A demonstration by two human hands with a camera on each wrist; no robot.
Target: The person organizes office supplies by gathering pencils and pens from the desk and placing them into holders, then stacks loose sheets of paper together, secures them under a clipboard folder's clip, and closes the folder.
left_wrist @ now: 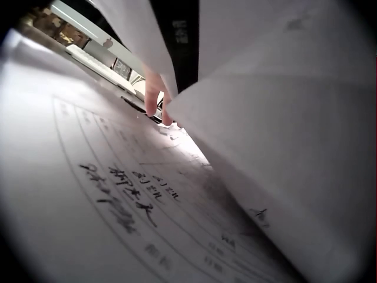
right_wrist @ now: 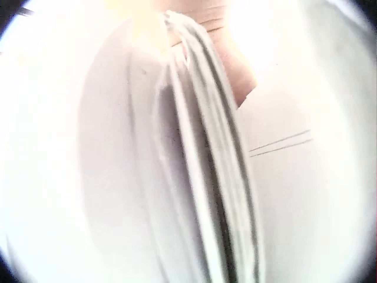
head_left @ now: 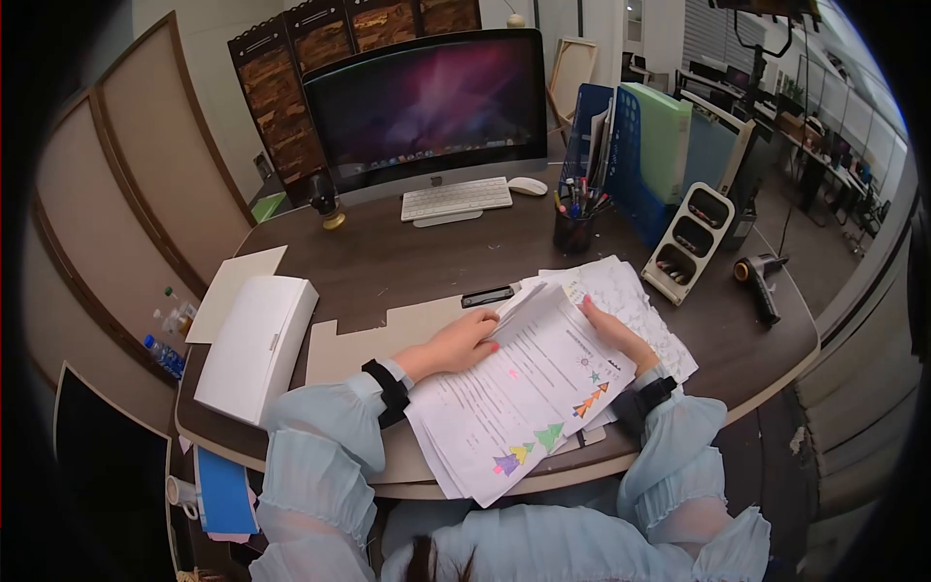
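A stack of printed papers (head_left: 514, 388) is tilted up over the front of the desk, with colored tree and star drawings along its right side. My left hand (head_left: 456, 344) holds its left edge, fingers bent around the sheets. On the opposite edge, my right hand (head_left: 621, 335) grips the stack with the thumb on top; the other fingers are hidden beneath. The right wrist view shows several layered sheets (right_wrist: 224, 159) bunched in that grip. Handwriting marks a sheet (left_wrist: 126, 194) in the left wrist view. Under the stack lies a cardboard folder (head_left: 354, 354) with a black clip (head_left: 488, 296).
Crumpled white sheets (head_left: 655, 320) lie right of the stack. A white box (head_left: 254, 349) stands left. Farther back are a monitor (head_left: 432, 107), keyboard (head_left: 456, 200), mouse (head_left: 527, 185), pen cup (head_left: 576, 231), file holders (head_left: 640, 145), a slotted rack (head_left: 690, 242) and a hairdryer-like tool (head_left: 761, 286).
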